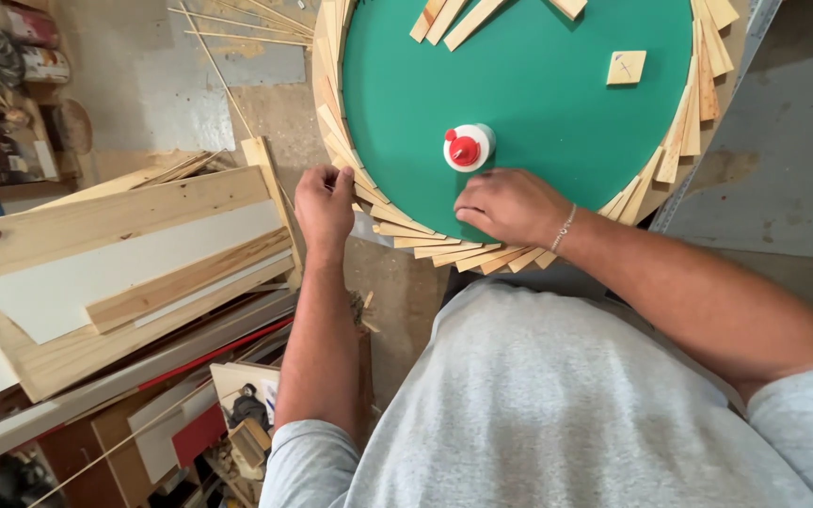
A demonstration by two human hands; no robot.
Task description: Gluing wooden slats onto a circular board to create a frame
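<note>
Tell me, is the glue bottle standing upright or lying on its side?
Upright. The glue bottle stands on the green disc: the camera looks straight down on its red cap and round white shoulder, beside the right hand.

A round green board (538,85) carries the work, its rim ringed with overlapping thin wooden slats (444,246). Near the board's middle stands a white glue bottle with a red cap (467,148). Right of the bottle lies a small square wood block (626,68), and a few loose strips (454,19), perhaps offcuts, lie beyond it.
</note>
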